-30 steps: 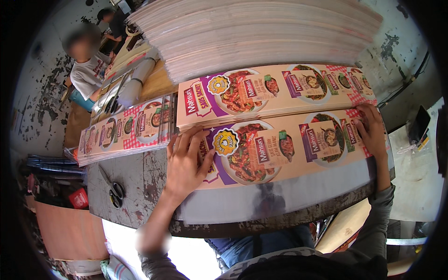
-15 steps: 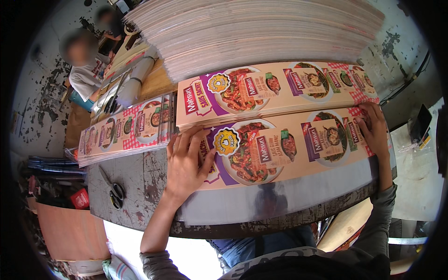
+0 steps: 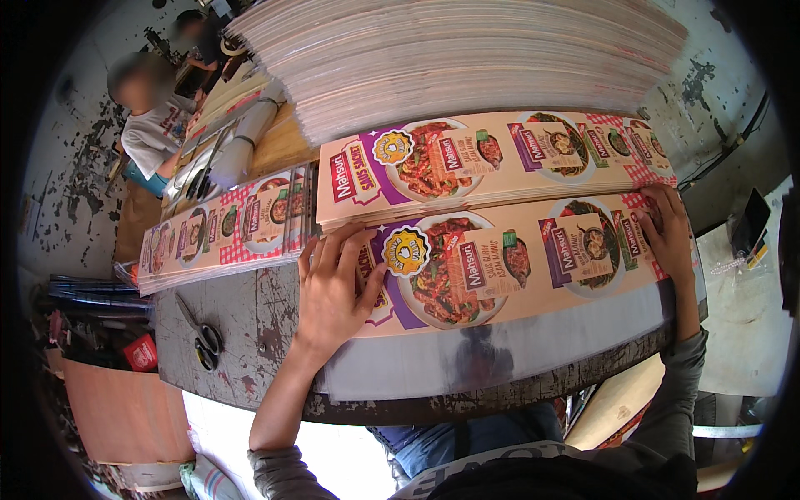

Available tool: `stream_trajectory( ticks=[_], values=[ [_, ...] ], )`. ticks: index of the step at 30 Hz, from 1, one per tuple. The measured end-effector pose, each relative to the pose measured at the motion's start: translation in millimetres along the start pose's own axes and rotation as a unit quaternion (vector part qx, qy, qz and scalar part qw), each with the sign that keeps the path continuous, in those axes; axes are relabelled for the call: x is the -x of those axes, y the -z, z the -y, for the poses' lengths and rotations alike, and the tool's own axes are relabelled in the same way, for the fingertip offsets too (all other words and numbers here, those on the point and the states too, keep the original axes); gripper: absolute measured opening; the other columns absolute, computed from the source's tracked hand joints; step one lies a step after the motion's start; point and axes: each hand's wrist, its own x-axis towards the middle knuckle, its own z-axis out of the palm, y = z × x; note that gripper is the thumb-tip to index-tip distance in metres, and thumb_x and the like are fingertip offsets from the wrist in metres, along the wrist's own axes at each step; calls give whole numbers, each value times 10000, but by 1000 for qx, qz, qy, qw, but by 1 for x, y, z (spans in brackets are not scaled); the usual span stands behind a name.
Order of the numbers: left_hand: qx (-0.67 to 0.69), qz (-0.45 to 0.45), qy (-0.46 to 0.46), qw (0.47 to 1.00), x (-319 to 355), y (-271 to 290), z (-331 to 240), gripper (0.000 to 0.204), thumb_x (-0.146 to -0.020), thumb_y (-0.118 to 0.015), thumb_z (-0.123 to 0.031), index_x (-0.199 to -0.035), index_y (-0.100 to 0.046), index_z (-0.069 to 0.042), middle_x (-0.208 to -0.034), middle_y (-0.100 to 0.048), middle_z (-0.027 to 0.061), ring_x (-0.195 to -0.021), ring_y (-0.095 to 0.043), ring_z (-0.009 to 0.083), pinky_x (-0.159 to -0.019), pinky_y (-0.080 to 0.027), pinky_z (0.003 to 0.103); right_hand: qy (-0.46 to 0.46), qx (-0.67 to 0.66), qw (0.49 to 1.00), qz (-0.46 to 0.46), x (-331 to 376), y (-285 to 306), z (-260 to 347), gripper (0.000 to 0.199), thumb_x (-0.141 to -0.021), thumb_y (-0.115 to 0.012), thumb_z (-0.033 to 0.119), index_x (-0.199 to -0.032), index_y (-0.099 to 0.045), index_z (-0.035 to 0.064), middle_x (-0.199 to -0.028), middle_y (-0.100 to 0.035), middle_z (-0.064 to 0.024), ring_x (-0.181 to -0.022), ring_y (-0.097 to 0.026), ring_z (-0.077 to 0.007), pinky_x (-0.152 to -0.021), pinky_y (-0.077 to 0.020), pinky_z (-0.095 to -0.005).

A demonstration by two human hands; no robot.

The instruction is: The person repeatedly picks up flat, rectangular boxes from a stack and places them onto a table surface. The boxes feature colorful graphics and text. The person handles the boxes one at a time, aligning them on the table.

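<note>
A long printed cardboard strip [image 3: 517, 258] with food pictures lies flat along the front of a grey metal table [image 3: 467, 367]. My left hand [image 3: 333, 287] rests palm down on its left end, fingers spread. At the strip's right end my right hand [image 3: 667, 229] presses down with curled fingers. A second stack of the same printed strips [image 3: 492, 158] lies just behind it, touching its far edge.
A tall pile of blank sheets [image 3: 467, 58] fills the back of the table. More printed strips [image 3: 225, 233] lie to the left. Black scissors [image 3: 204, 337] sit at the front left. A seated person [image 3: 150, 125] works at the far left.
None of note: both hands stay pressed on the ends of the front strip, and the strip has barely shifted.
</note>
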Motion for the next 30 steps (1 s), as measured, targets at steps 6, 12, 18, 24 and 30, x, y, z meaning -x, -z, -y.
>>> stream_trajectory(
  ticks=[6,12,18,24,30],
  values=[
    [-1,0,3,1000,0,-1,0,395,-772,-653,-205,-1126,-531,-80,-1144,-543,96,-1044,-531,282,-969,-316,462,7,7,1000,-2,0,-1,-1,267,-807,-606,82,-1049,-522,5,-1078,-516,-140,-970,-523,-293,-800,-448,-352],
    [-3,1,4,1000,0,-1,0,393,-776,-651,-208,-1128,-531,-81,-1135,-544,96,-1035,-536,282,-967,-317,473,-1,3,1000,-1,1,-1,0,271,-801,-610,76,-1048,-521,8,-1088,-512,-138,-972,-524,-290,-795,-451,-349],
    [-17,-9,-9,1000,-1,0,-1,383,-770,-653,-199,-1110,-537,-68,-1115,-551,101,-999,-546,290,-940,-349,444,0,0,1000,-5,0,-1,0,261,-797,-607,65,-1036,-521,7,-1073,-516,-135,-970,-525,-287,-786,-456,-347],
    [2,-14,-18,1000,-3,2,-4,340,-767,-628,-118,-1083,-546,-22,-1078,-567,147,-974,-539,327,-885,-388,418,-8,-8,1000,-9,0,-2,1,245,-802,-606,86,-1018,-522,7,-1041,-526,-139,-969,-519,-308,-814,-426,-366],
    [-3,-13,-17,1000,-3,2,-5,328,-771,-625,-119,-1075,-550,-21,-1071,-569,141,-966,-542,319,-884,-390,414,-5,4,1000,-5,0,-3,-1,242,-815,-603,129,-1010,-523,10,-1035,-528,-141,-963,-515,-317,-827,-405,-376]
  ],
)
